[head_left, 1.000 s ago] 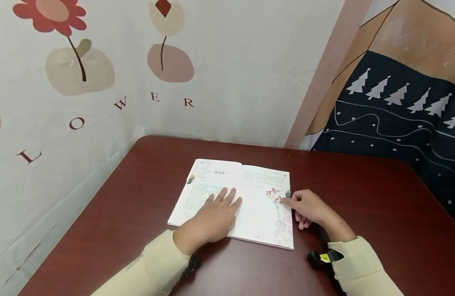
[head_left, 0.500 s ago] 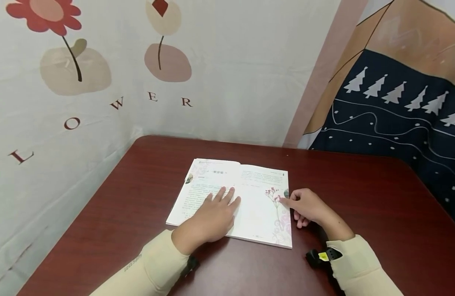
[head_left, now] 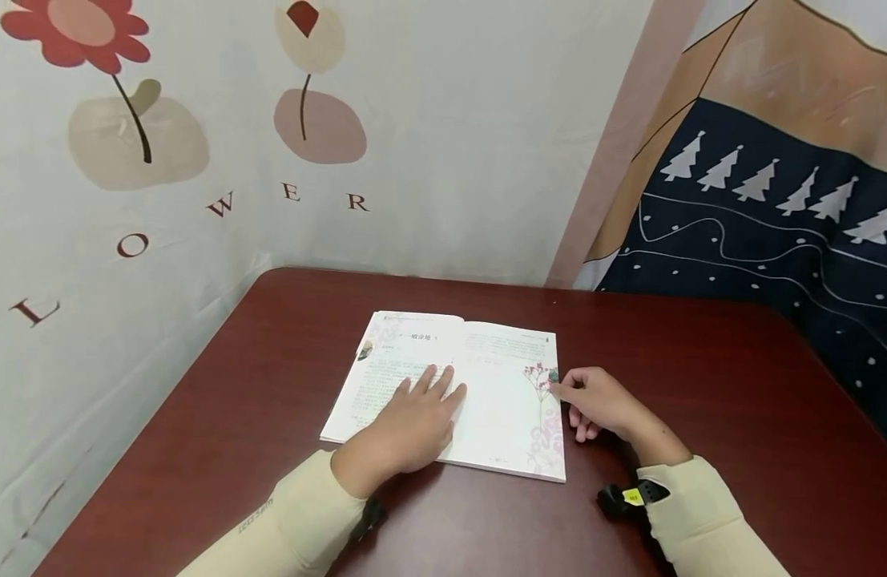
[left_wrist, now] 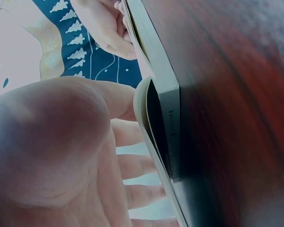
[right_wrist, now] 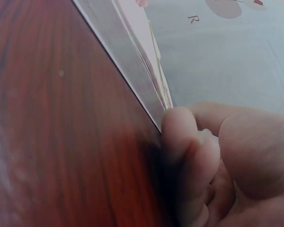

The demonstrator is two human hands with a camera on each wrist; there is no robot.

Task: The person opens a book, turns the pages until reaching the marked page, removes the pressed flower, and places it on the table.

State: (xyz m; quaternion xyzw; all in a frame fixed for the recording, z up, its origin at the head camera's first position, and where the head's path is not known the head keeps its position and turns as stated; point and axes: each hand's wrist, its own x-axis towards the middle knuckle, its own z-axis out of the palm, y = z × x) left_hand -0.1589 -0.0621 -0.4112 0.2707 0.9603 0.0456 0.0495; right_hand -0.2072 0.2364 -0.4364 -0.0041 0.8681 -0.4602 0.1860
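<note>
An open book [head_left: 501, 417] lies on the table with its printed pages facing up. Across the left page and the middle fold my left hand [head_left: 417, 421] rests palm down, its fingers spread. In the left wrist view its fingers [left_wrist: 137, 166] lie over the pages, and the book's spine [left_wrist: 173, 127] shows beside them. At the book's right edge, beside the printed red flower [head_left: 538, 375], my right hand [head_left: 602, 401] pinches the page edge between thumb and curled forefinger. The right wrist view shows the fingertips [right_wrist: 179, 125] against the page corner; the exact grip is partly hidden.
The dark red table [head_left: 234, 385] extends around the book. Behind it hang a pale curtain [head_left: 457, 160] with flower prints and a dark blue one [head_left: 746, 232] with white trees. A black strap device [head_left: 616, 501] sits at my right wrist.
The right thumb has slid slightly outward on the right page, to its outer edge. My left hand stays in place on the book. The head view has shifted a little.
</note>
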